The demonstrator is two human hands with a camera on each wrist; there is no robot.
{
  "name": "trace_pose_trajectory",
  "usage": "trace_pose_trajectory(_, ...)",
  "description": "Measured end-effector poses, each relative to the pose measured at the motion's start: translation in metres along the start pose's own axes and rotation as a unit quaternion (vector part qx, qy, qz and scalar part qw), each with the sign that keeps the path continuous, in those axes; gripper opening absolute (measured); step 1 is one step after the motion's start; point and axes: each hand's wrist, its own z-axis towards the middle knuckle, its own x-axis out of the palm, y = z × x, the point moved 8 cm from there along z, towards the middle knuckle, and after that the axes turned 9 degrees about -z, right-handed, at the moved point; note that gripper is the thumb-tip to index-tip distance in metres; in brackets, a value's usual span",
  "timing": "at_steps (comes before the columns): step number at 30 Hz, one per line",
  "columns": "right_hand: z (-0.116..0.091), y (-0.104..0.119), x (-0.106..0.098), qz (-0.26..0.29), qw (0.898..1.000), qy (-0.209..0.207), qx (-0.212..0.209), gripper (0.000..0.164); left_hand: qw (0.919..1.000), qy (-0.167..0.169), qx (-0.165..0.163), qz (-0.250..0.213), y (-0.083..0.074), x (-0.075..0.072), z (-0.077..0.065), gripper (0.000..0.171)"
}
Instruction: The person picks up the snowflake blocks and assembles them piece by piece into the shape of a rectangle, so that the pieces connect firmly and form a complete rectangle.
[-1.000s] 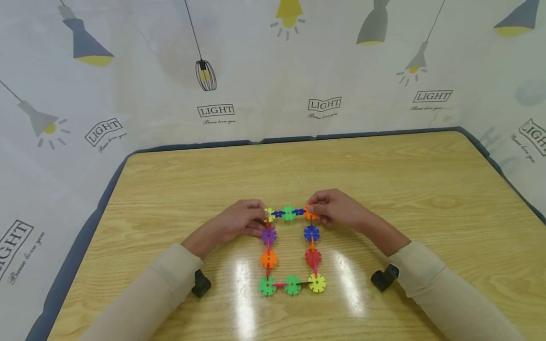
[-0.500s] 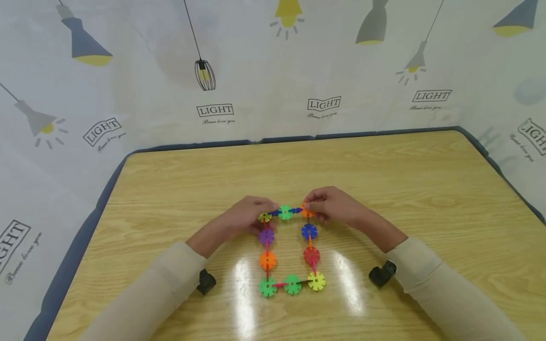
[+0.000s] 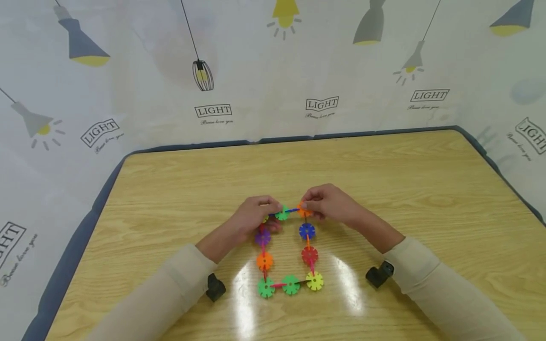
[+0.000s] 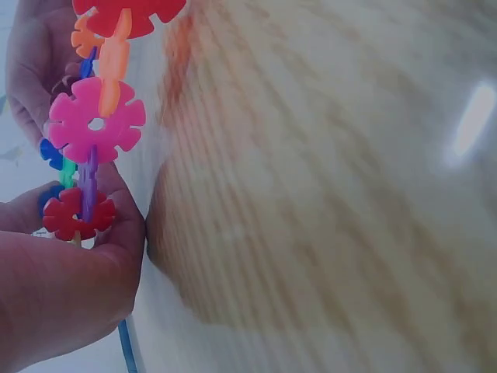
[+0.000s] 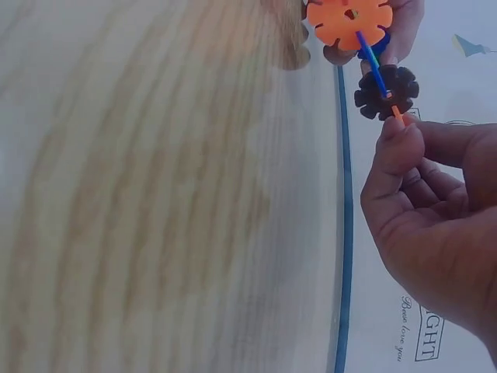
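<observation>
Notched plastic discs are linked into a rectangular ring, flat discs alternating with edge-on ones. Its near side has a green disc (image 3: 291, 284) mid-way and a yellow disc (image 3: 314, 281) at the right corner. My left hand (image 3: 255, 215) grips the far left corner, thumb by the far green disc (image 3: 282, 213), mostly covering the yellow corner disc. Between thumb and index finger, my right hand (image 3: 334, 204) pinches the orange disc (image 3: 301, 210) at the far right corner. A black disc (image 5: 386, 92) hangs just beside those fingertips in the right wrist view.
The wood-grain table (image 3: 405, 189) carries the ring near its middle. Behind it stands a white wall covering (image 3: 256, 71) printed with lamps, meeting the table's blue-grey edge. A black wrist camera (image 3: 215, 287) sits under the left cuff, another under the right cuff.
My left hand has shifted right from the outer side of the yellow corner disc to cover it, thumb now along the far side. My right hand keeps its pinch, moving slightly left and away.
</observation>
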Motion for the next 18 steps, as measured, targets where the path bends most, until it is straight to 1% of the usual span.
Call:
trace_pose_trajectory(6,0.000,0.006,-0.001,-0.011,1.000,-0.002,-0.005,0.018,1.0000,-0.003,-0.003,0.000,-0.001,0.001,-0.002,0.011)
trace_pose_trajectory(8,0.000,0.005,-0.003,-0.013,1.000,-0.006,0.001,0.018,1.0000,-0.001,0.000,0.001,-0.004,0.001,-0.002,0.011)
trace_pose_trajectory(10,0.001,0.005,-0.005,-0.015,1.000,-0.009,0.005,0.018,0.9999,0.000,0.009,0.013,-0.007,0.001,-0.003,0.014)
trace_pose_trajectory(11,0.001,0.004,-0.006,-0.012,1.000,-0.008,0.008,0.019,0.9996,-0.002,0.014,0.024,-0.009,0.000,-0.004,0.016)
trace_pose_trajectory(13,0.002,0.004,-0.008,-0.007,1.000,-0.006,0.009,0.019,0.9974,-0.014,0.028,0.065,-0.013,-0.003,-0.007,0.021)
trace_pose_trajectory(16,0.000,0.004,-0.012,-0.004,1.000,-0.002,0.008,0.020,0.9895,-0.041,0.040,0.133,-0.017,-0.009,-0.014,0.032)
trace_pose_trajectory(18,-0.001,0.003,-0.014,-0.004,1.000,-0.002,0.009,0.020,0.9855,-0.056,0.039,0.155,-0.017,-0.014,-0.019,0.043)
